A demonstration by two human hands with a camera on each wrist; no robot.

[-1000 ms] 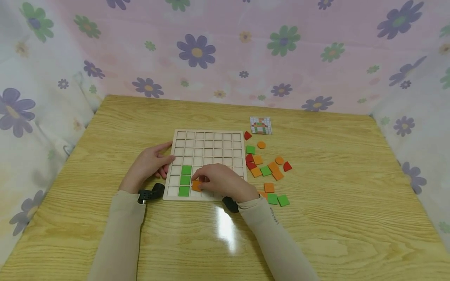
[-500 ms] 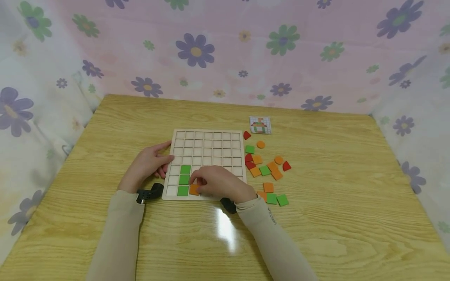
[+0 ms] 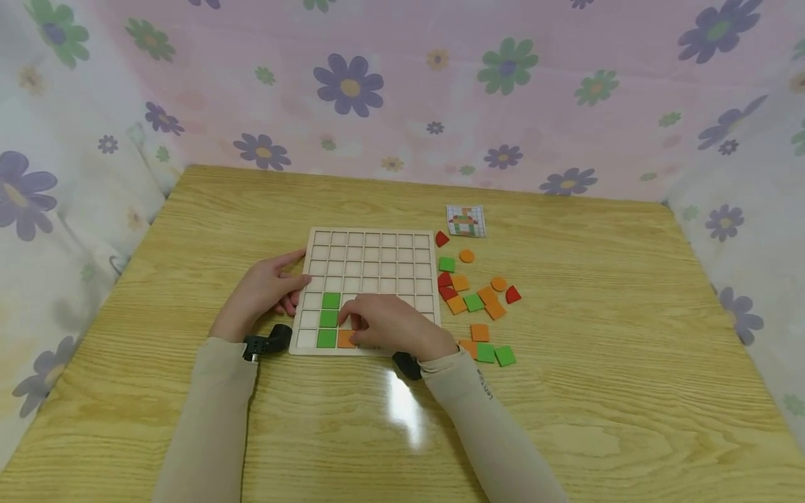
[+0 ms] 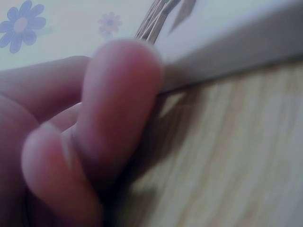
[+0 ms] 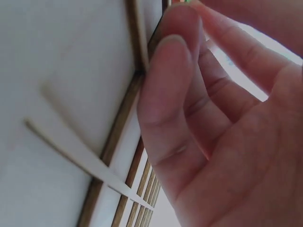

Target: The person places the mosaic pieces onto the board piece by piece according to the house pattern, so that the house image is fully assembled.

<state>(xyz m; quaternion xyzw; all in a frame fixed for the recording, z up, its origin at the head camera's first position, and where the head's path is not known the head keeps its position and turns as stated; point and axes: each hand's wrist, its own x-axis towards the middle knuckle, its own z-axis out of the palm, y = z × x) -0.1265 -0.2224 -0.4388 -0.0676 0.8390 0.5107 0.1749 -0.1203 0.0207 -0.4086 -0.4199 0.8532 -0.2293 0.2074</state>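
A pale wooden grid board (image 3: 371, 267) lies on the table in the head view. My left hand (image 3: 260, 290) rests at its left edge, thumb and index finger touching the rim; fingertips (image 4: 120, 75) show close beside the board's side in the left wrist view. Over the lower rows, my right hand (image 3: 393, 321) pinches an orange square tile (image 3: 346, 339), thumb at its right side. That tile looks flat in a bottom-row cell, beside a column of three green square tiles (image 3: 328, 318). In the right wrist view the curled right fingers (image 5: 165, 80) hide the tile.
Loose orange, green and red pieces (image 3: 473, 302) lie right of the board, some square, some round, some quarter-circle. A small printed pattern card (image 3: 466, 221) lies behind them. Floral cloth (image 3: 402, 91) hangs behind the wooden table (image 3: 597, 335).
The orange tile, tilted in my right fingers before, has gone down flat into the bottom-row cell. The left hand keeps its place. The head view has shifted slightly.
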